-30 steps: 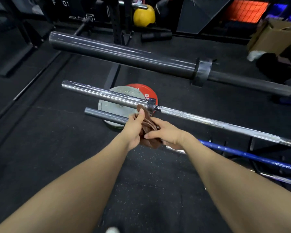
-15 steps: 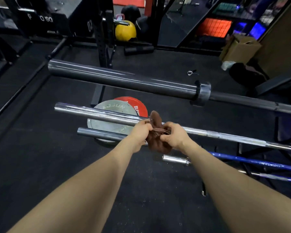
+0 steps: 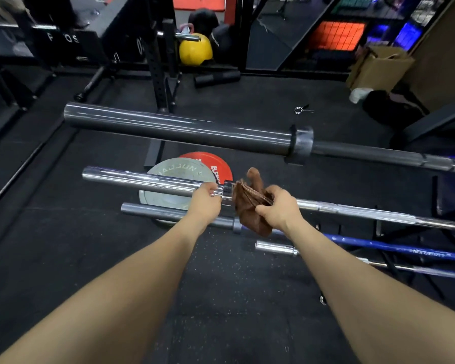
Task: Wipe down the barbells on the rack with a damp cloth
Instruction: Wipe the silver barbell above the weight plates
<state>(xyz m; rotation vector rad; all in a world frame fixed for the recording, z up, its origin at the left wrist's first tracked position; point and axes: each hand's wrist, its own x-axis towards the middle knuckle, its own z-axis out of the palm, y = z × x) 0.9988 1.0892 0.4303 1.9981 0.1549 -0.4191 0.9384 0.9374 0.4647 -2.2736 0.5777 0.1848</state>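
Left hand (image 3: pixel 206 199) now off the brown cloth (image 3: pixel 250 206) and curled around the chrome barbell (image 3: pixel 352 210), gripping the sleeve just left of the collar; half a second back, both hands bunched together on the cloth. Right hand (image 3: pixel 279 208) clenched on the cloth alone, thumb pinching the folded edge, the fabric wrapped over the shaft just right of the collar with one corner poking up and the rest hanging below the bar. Hands parted, then: one apparently to steady the bar, the other free to run the cloth along it. Likely the start of a wiping stroke down the knurled shaft toward the right, with the sleeve on the left not yet visibly covered.

Chrome barbell lying across the rack, second row from the top. Above and beyond it, the thick dark barbell (image 3: pixel 168 126), untouched. Below, a shorter grey barbell (image 3: pixel 153 210) passing under the left wrist, then a blue barbell (image 3: pixel 394 246) and a thin chrome one (image 3: pixel 276 248) nearer the floor, all apart from the cloth. Whether any of these has been wiped, impossible to tell from the sheen.

On the black rubber floor behind the rack, a grey weight plate (image 3: pixel 174 172) overlapping a red plate (image 3: pixel 213 161). Further off, a yellow kettlebell (image 3: pixel 195 49), a spring collar (image 3: pixel 301 109) lying loose, and a cardboard box (image 3: pixel 378 68) at the right wall.
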